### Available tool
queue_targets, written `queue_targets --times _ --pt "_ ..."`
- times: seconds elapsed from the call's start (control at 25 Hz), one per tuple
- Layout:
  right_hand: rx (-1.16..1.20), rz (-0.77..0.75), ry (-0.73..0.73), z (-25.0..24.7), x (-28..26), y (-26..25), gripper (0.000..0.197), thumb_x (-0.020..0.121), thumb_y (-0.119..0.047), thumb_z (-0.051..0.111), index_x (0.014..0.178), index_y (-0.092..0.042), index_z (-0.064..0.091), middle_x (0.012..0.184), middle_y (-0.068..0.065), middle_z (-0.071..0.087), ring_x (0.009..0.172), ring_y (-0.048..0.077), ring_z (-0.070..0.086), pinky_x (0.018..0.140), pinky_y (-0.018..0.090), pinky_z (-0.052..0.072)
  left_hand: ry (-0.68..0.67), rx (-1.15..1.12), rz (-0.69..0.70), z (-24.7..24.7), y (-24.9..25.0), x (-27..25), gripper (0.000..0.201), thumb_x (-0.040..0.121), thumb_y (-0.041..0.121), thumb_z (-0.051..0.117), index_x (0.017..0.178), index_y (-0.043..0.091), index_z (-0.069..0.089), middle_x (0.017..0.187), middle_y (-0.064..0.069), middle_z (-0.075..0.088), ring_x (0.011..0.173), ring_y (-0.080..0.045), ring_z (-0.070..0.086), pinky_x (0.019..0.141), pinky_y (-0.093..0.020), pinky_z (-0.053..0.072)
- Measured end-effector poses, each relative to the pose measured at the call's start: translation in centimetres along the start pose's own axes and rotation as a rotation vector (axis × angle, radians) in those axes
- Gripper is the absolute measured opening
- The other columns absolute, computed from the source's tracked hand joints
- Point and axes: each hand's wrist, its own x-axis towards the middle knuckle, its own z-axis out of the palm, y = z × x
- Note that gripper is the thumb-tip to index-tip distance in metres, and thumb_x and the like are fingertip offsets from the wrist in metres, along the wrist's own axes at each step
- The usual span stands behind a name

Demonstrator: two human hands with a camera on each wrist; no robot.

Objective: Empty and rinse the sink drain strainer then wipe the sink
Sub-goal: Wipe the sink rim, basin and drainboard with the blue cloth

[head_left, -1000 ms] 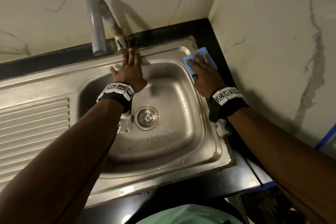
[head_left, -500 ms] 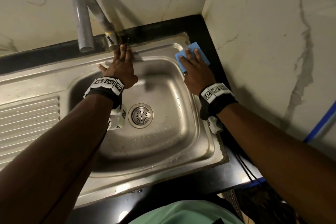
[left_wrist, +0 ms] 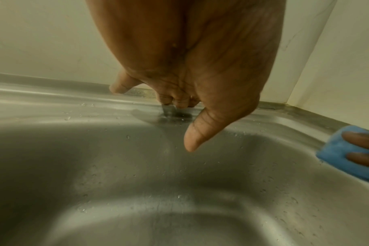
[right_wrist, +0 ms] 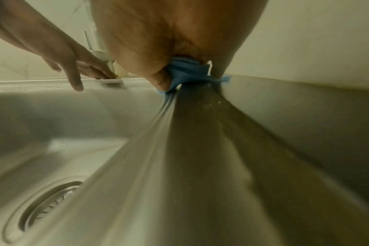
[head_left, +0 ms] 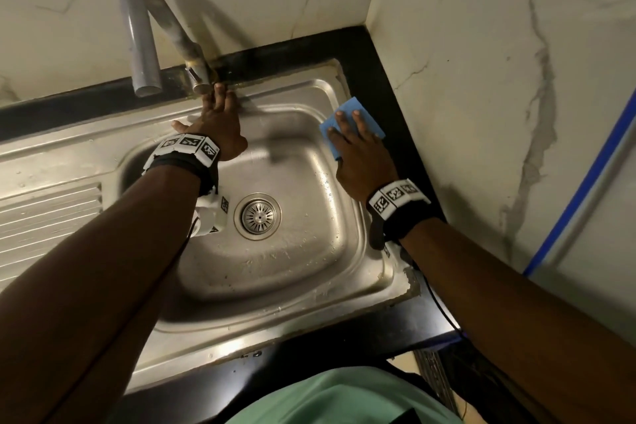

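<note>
The steel sink [head_left: 275, 330] has its round drain strainer [head_left: 258, 216] seated in the basin floor, also visible low in the right wrist view [right_wrist: 51, 198]. My left hand [head_left: 220, 103] reaches to the back rim, with straight fingers touching the base of the tap [head_left: 141, 34]. In the left wrist view, the fingertips of that hand [left_wrist: 179, 99] meet the metal and the thumb points down. My right hand [head_left: 351, 134] lies flat on a blue cloth [head_left: 370, 120], pressing it onto the sink's right rim near the back corner. The cloth [right_wrist: 187, 71] bunches under the palm.
A ribbed draining board [head_left: 44, 220] lies left of the basin. Marble-look walls [head_left: 481, 79] close in behind and on the right, with a black counter strip [head_left: 378, 72] between wall and sink. Water drops dot the basin. The tap spout hangs over the back left rim.
My right hand has slid the blue cloth a little toward me along the right rim. The left hand stays at the tap base. The head view has shifted slightly.
</note>
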Motion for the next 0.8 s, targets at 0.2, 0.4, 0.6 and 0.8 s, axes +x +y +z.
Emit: queue_targets --times 0.2,0.4,0.6,0.8 --pt "0.097 0.043 0.055 0.7 -3.0 0.5 0.067 0.093 -0.017 0.057 0.154 -0.022 0.031 0.167 0.003 0.009 0.153 0.036 0.001 0.118 0.058 0.019 0.003 0.005 0.001 0.3 0.0 0.1 0.106 0.093 0.021 0.069 0.166 0.026 -0.008 0.171 0.007 -0.025 0.159 -0.024 -0.016 0.112 -0.084 0.007" --pt "0.275 0.166 0.093 0.7 -1.7 -0.2 0.062 0.095 -0.011 0.052 0.152 -0.027 0.033 0.166 0.000 0.011 0.153 0.035 -0.001 0.121 0.059 0.014 0.001 0.005 0.008 0.2 -0.4 0.0 0.106 0.093 0.021 0.068 0.166 0.026 -0.009 0.171 0.007 -0.025 0.159 -0.024 -0.017 0.112 -0.084 0.007" --pt "0.315 0.178 0.072 -0.2 1.4 0.8 0.059 0.098 -0.011 0.049 0.151 -0.029 0.033 0.166 0.000 0.011 0.153 0.034 0.000 0.118 0.063 0.019 -0.013 0.002 0.010 0.0 0.0 -0.1 0.106 0.094 0.022 0.068 0.166 0.025 -0.009 0.171 0.004 -0.026 0.159 -0.025 -0.018 0.113 -0.083 0.006" --pt "0.313 0.232 0.116 0.5 -1.0 1.2 0.060 0.098 -0.011 0.049 0.153 -0.028 0.031 0.166 0.001 0.012 0.153 0.035 0.000 0.118 0.062 0.020 -0.025 -0.011 0.016 0.0 -0.3 -0.1 0.106 0.094 0.021 0.068 0.166 0.025 -0.010 0.170 0.005 -0.027 0.159 -0.025 -0.018 0.114 -0.082 0.005"
